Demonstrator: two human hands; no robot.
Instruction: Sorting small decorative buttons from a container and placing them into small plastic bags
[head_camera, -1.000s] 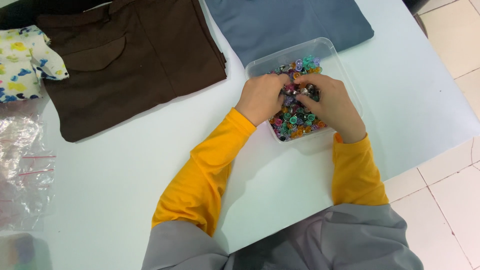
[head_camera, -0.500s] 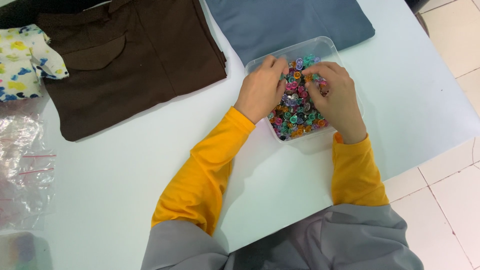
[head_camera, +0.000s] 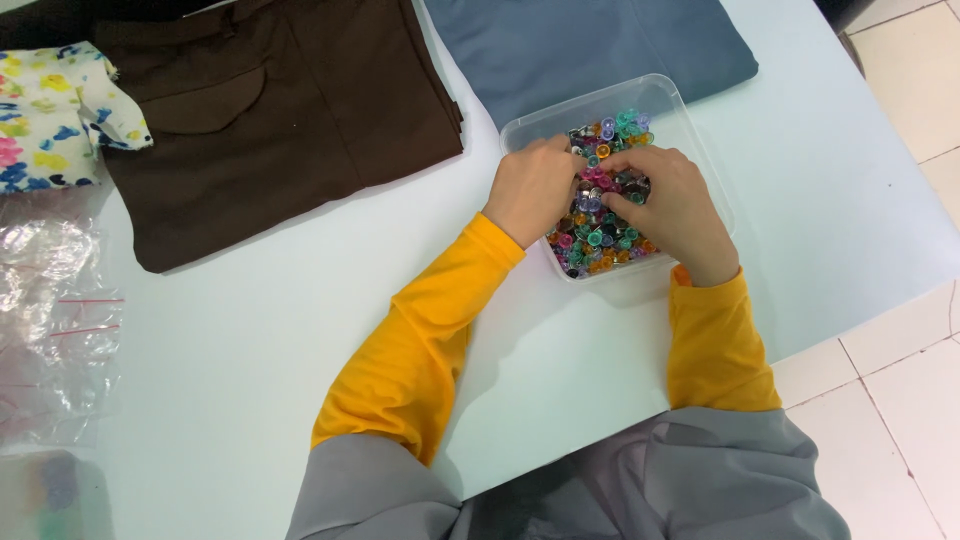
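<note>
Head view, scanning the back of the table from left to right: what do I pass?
Floral cloth → brown folded garment → left hand → clear tray of coloured beads, with the right hand in it; blue-grey folded garment lies behind the tray.

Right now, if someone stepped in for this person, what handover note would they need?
Left hand: in the clear tray, fingers among the small coloured pieces; grip unclear.
Right hand: also in the tray, fingertips meeting the left's over the pile; grip unclear.
Brown garment and blue-grey garment lie folded beyond the tray, untouched.
Done: nothing visible outside the tray.
Left: pieces all in the tray.
</note>
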